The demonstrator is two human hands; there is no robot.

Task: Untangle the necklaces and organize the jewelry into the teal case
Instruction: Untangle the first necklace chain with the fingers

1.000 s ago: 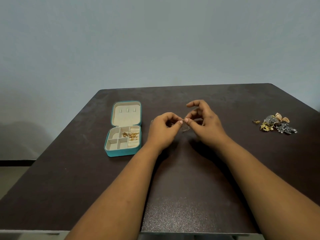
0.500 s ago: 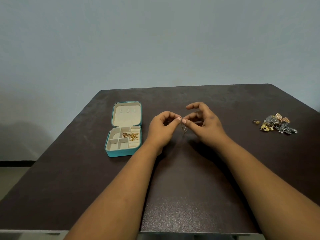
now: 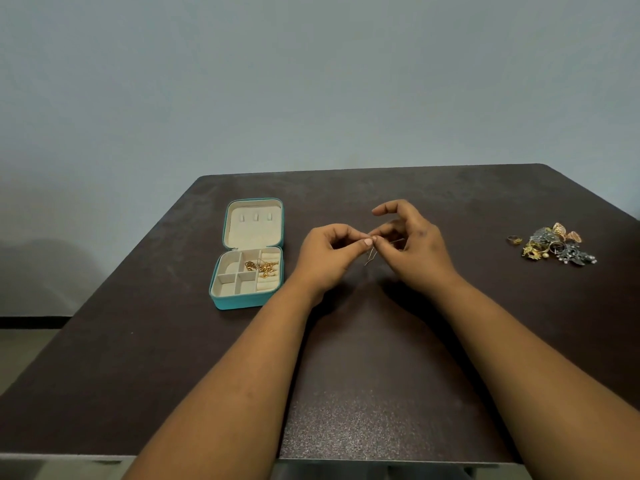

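Since half a second ago the hands have barely shifted; a short loop of thin silvery chain (image 3: 370,255) now dangles a little lower beneath the fingertips. Left hand (image 3: 330,256) and right hand (image 3: 414,245) meet above the middle of the dark, matte bench (image 3: 363,375), each pinched shut on the chain between thumb and forefinger, the two pinches almost touching. A fine strand runs from the pinch toward three o'clock behind the right fingers, so the chain's long axis lies roughly across, nine to three. I judge the knot sits right at the pinch, with both hands equally near.

At nine o'clock from the hands the teal case (image 3: 246,301) lies open, cream-lined and divided, with gold pieces (image 3: 261,267) in a far compartment. Well apart at three o'clock sits a jewelry heap (image 3: 554,245), gold and grey metal, knobbly, with a loose ring (image 3: 514,240) just beside it.
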